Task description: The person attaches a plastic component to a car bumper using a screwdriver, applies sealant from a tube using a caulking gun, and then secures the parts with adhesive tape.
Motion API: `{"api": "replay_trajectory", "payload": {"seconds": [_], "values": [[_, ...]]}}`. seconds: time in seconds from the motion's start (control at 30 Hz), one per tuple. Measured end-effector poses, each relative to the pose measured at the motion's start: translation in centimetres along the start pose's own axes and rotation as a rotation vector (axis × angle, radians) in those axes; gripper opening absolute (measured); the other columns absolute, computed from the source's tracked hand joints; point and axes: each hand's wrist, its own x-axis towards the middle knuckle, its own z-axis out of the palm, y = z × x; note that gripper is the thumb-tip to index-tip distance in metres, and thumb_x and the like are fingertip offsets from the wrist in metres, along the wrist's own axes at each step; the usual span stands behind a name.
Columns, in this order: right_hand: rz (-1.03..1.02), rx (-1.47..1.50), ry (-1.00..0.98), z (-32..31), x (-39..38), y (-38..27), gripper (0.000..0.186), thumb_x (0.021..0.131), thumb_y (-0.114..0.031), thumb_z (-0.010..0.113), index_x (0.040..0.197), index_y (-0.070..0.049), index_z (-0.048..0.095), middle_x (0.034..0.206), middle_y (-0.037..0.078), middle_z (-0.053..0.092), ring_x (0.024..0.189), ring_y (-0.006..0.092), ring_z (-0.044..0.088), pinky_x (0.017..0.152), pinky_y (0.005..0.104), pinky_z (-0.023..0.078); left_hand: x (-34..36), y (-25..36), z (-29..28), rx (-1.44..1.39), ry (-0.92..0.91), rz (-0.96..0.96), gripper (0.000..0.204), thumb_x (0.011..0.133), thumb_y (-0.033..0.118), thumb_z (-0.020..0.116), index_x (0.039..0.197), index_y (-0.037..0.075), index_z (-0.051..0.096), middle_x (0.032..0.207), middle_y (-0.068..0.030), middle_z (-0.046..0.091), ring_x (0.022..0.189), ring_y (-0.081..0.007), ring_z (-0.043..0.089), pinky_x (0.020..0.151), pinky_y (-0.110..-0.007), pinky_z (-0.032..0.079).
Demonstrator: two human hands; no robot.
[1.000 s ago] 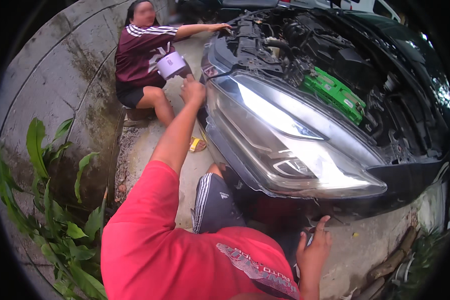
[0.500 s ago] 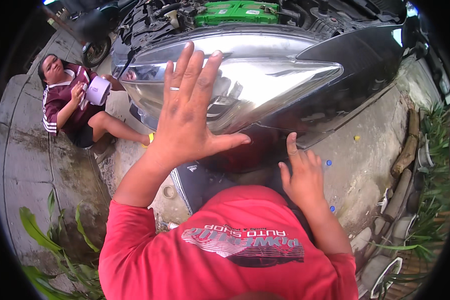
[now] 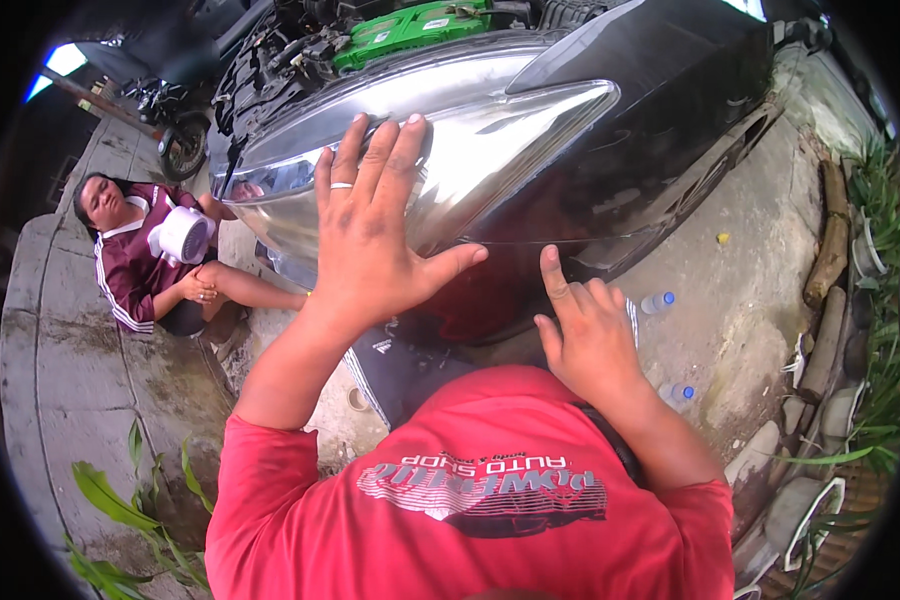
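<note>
One left hand (image 3: 370,245) splayed, partly hiding the headlight (image 3: 510,130), one right hand (image 3: 595,335) half-curled, any grasp impossible to tell

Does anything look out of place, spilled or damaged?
A small yellow object, too tiny to identify, lies on the grey concrete ground at right, like stray litter. The glossy silvery headlight behind the bare left hand shows no clear damage; no spill is evident.

One headlight (image 3: 505,135), seemingly two bottles (image 3: 657,302)
</note>
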Motion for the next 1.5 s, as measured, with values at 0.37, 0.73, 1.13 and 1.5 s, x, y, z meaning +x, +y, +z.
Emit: {"api": "replay_trajectory", "payload": {"seconds": [0.37,0.73,1.13,1.5], "values": [[-0.112,0.069,0.020,-1.0,0.7,-1.2,0.087,0.090,-0.016,0.072,0.166,-0.004,0.031,0.086,0.009,0.062,0.086,0.0290,0.056,0.081,0.0433,0.045,0.1,0.2,0.0,0.022,0.028,0.022,0.122,0.066,0.063,0.090,0.161,0.006,0.039,0.155,-0.0191,0.051,0.152,-0.0423,0.037,0.124,-0.059,0.024],[-0.098,0.083,0.072,0.2,0.5,0.2,0.086,0.090,-0.018,0.074,0.165,-0.010,0.034,0.088,0.012,0.063,0.082,0.0316,0.063,0.077,0.0437,0.055,-0.2,0.4,0.1,0.012,0.030,0.030,0.119,0.069,0.065,0.087,0.161,0.006,0.040,0.153,-0.0208,0.052,0.153,-0.0427,0.035,0.125,-0.059,0.022],[0.691,1.526,0.433,2.3,0.3,10.9,0.044,0.101,-0.036,0.071,0.133,-0.007,0.060,0.126,0.005,0.062,0.116,0.0145,0.056,0.099,0.0365,0.047,0.7,0.2,0.0,-0.009,0.029,0.068,0.121,0.066,0.064,0.089,0.160,0.005,0.041,0.150,-0.0222,0.052,0.150,-0.0447,0.037,0.123,-0.057,0.026],[0.710,1.443,0.400,2.5,-0.8,12.3,0.049,0.102,-0.046,0.068,0.135,-0.010,0.061,0.125,0.002,0.065,0.116,0.0160,0.059,0.099,0.0373,0.042,-0.2,0.1,0.8,-0.147,0.084,-0.001,0.122,0.065,0.075,0.082,0.158,0.008,0.042,0.151,-0.0194,0.049,0.150,-0.0451,0.035,0.120,-0.068,0.023]]}}
